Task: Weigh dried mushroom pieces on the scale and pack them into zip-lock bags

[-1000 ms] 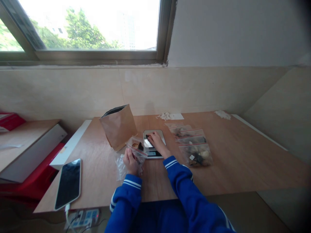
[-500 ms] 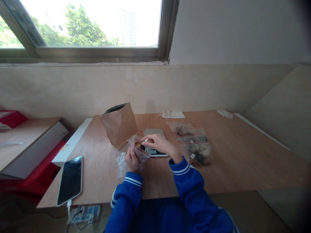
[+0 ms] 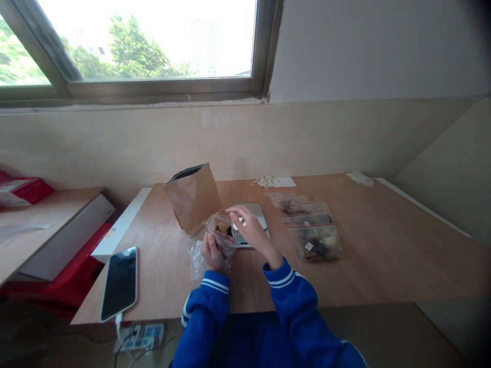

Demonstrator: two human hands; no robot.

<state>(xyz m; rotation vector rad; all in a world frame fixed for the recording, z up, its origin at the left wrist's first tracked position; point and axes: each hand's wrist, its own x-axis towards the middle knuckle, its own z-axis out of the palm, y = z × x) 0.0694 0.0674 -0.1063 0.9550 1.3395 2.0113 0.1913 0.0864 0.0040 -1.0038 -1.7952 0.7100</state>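
My left hand (image 3: pixel 213 252) grips the lower edge of a clear zip bag (image 3: pixel 229 242) with its mouth turned up. Brown and dark dried pieces (image 3: pixel 223 229) show in the bag; their kind is too small to tell. Just above the bag's mouth, my right hand (image 3: pixel 247 226) is open, thumb and fingers apart, with nothing seen in it. A flat kitchen scale (image 3: pixel 258 208) lies behind and partly under my right hand, which hides much of it. Touching or close to the bag's far side stands an upright brown paper bag (image 3: pixel 195 199), open at the top.
Crumpled clear plastic (image 3: pixel 197 261) lies beside my left hand. Several filled zip bags (image 3: pixel 316 240) overlap on the right. A phone (image 3: pixel 120 283) on a charging cable is at the left front edge. Pale shreds (image 3: pixel 265 181) and a white card (image 3: pixel 284 182) lie by the wall.
My right hand has risen slightly from the bag's mouth and its fingers have spread. My left hand keeps hold of the zip bag. The whole view has shifted a little.
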